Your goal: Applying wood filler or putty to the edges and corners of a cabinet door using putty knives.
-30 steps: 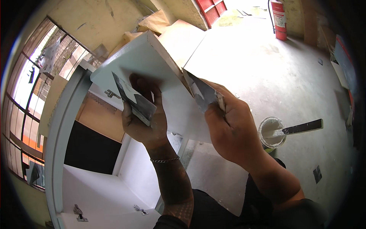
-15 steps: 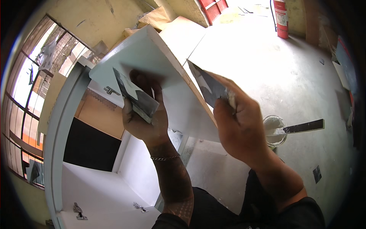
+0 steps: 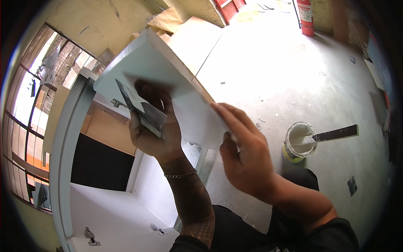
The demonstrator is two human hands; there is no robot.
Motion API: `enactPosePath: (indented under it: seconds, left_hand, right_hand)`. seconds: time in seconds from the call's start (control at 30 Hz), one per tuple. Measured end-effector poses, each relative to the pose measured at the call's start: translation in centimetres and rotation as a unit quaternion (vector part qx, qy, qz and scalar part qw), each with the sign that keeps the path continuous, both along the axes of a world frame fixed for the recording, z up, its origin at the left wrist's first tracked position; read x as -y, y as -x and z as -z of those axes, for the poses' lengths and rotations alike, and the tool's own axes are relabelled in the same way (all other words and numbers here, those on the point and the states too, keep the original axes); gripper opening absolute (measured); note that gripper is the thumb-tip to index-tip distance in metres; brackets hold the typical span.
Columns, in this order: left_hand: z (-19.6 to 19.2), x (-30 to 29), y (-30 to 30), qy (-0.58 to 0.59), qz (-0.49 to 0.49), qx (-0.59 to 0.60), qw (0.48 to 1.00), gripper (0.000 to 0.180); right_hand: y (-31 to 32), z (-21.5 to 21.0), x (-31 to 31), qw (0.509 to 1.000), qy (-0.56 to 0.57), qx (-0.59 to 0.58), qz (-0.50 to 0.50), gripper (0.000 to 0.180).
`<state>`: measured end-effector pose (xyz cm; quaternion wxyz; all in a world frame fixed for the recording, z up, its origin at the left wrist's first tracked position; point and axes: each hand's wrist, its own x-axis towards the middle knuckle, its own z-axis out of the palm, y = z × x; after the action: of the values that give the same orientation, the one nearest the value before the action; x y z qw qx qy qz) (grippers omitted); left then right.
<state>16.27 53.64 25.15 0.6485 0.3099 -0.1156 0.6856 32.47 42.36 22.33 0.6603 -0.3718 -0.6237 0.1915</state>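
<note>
My left hand (image 3: pixel 157 140) is closed around a flat putty blade (image 3: pixel 153 116), a grey plate with pale filler smeared on it. It is held up in front of the inner face of a pale blue-grey cabinet door (image 3: pixel 191 103). My right hand (image 3: pixel 249 166) is at the door's long outer edge, fingers stretched along it and thumb pressed in below. The second putty blade in that hand is almost wholly hidden now, turned edge-on or behind the fingers.
A white-smeared bucket (image 3: pixel 287 153) of filler stands on the floor at right, a dark-handled spatula (image 3: pixel 336 133) sticking out. The open cabinet (image 3: pixel 105 206) with metal hinges (image 3: pixel 91 237) is at lower left. A fire extinguisher (image 3: pixel 306 19) stands far right.
My right hand has moved left and slightly down, onto the door's edge, and its blade has turned out of sight. My left hand still holds its blade, nearly unmoved. The view has shifted slightly.
</note>
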Motion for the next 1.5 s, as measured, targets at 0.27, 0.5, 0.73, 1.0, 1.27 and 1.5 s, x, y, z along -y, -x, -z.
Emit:
enactPosePath:
  seconds: [0.27,0.5,0.73,1.0,1.27,1.5]
  left_hand:
    - [-0.1,0.0,-0.2,0.015,0.026,0.026,0.999,0.054]
    - [0.4,-0.6,0.2,0.004,-0.02,-0.014,1.0,0.054]
    - [0.0,-0.1,-0.3,-0.01,0.037,0.03,0.999,0.046]
    - [0.0,-0.1,-0.1,-0.01,0.044,0.033,0.998,0.045]
    - [0.2,-0.1,0.1,0.0,0.034,0.041,0.999,0.042]
    - [0.1,-0.2,0.1,-0.009,0.043,0.029,0.999,0.04]
  right_hand:
    - [-0.9,-3.8,-1.2,0.992,0.064,-0.098,-0.054,0.043]
    - [-2.3,-5.4,0.2,0.989,0.064,-0.087,-0.101,0.043]
    - [-0.5,0.8,-1.6,0.998,-0.027,0.01,0.053,0.05]
    - [0.3,2.5,0.1,0.999,0.02,-0.005,0.033,0.056]
    - [-0.3,-1.5,-0.5,0.995,0.07,-0.074,-0.017,0.045]
    - [-1.4,0.1,-0.3,0.996,0.056,-0.062,-0.031,0.046]
